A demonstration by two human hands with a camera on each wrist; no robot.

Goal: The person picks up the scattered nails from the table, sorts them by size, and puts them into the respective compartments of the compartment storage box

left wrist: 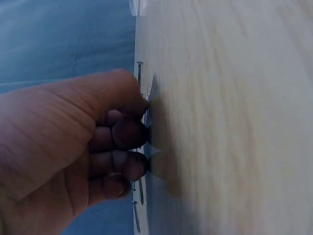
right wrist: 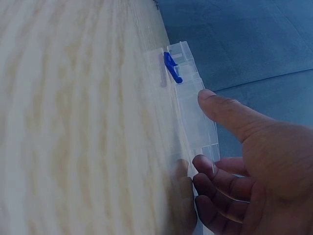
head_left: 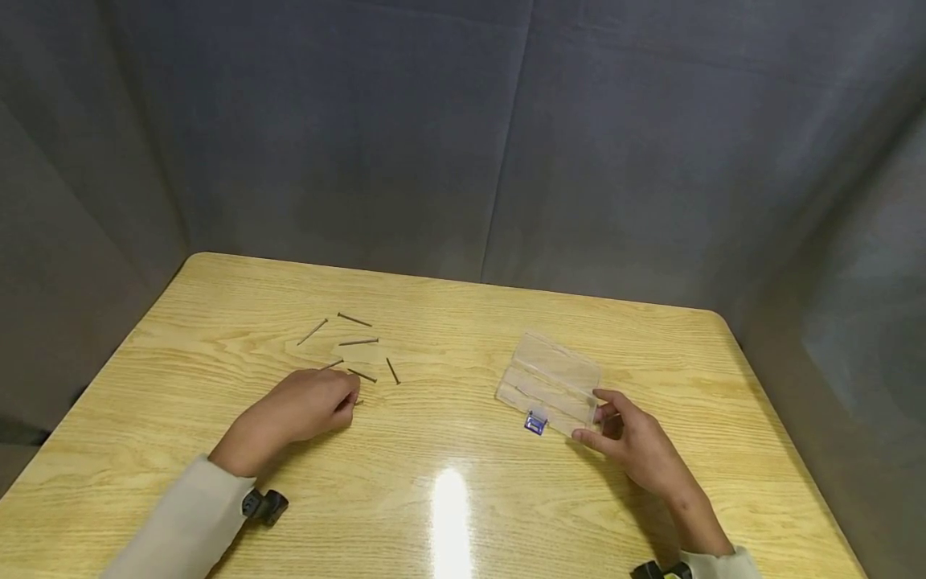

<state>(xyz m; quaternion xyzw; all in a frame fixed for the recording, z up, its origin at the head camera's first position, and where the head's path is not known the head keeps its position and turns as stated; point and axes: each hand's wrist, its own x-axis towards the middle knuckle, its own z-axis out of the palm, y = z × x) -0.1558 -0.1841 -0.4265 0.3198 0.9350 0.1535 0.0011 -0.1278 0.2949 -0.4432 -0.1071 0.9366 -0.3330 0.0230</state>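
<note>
Left of the plastic box (head_left: pixel 553 378) the right hand (head_left: pixel 644 446) grips, the left hand (head_left: pixel 300 406) (fingers bent, can't tell if pinching) could bump nails (head_left: pixel 358 342) and make them roll.

No readable text, labels, brands, numbers or signs in any of the three views.
</note>
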